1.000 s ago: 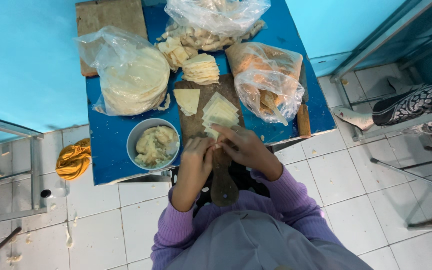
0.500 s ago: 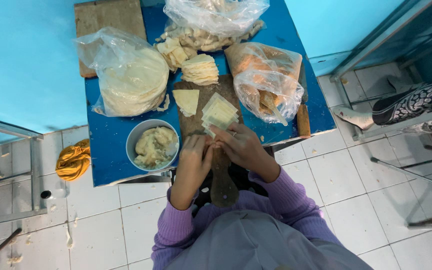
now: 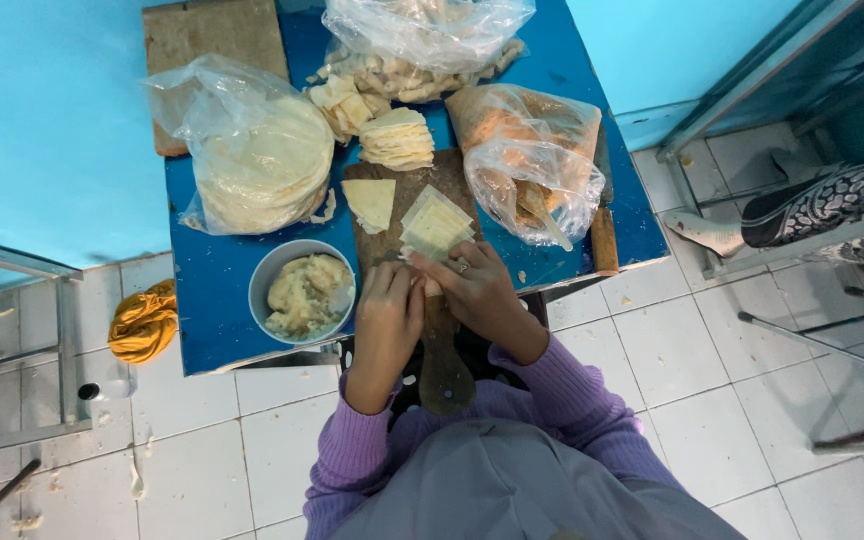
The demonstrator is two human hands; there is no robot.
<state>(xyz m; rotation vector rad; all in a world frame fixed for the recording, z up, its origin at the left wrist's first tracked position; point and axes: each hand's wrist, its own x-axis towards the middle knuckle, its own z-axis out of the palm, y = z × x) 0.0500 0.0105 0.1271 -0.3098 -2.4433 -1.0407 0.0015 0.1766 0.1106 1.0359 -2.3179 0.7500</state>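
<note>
My left hand (image 3: 387, 308) and my right hand (image 3: 474, 288) meet over the near end of a dark wooden paddle board (image 3: 404, 200) and pinch a small piece of pale dough between the fingertips. A short stack of square dough sheets (image 3: 434, 226) lies on the board just beyond my right hand. A single folded sheet (image 3: 370, 202) rests further left on the board. A grey bowl of pale mashed filling (image 3: 302, 292) stands left of my left hand. My sleeves are purple.
On the small blue table (image 3: 212, 280) sit a plastic bag of round flatbreads (image 3: 257, 165), a stack of cut sheets (image 3: 397, 140), a bag of folded pieces (image 3: 422, 40), a bag of fried pieces (image 3: 532, 160) and a wooden board (image 3: 212, 40). An orange cloth (image 3: 144, 322) lies on the tiled floor; someone's patterned shoe (image 3: 822, 205) shows at right.
Both hands stay together at the board's near end; the fingers have shifted slightly on the dough piece. Nothing else has moved.
</note>
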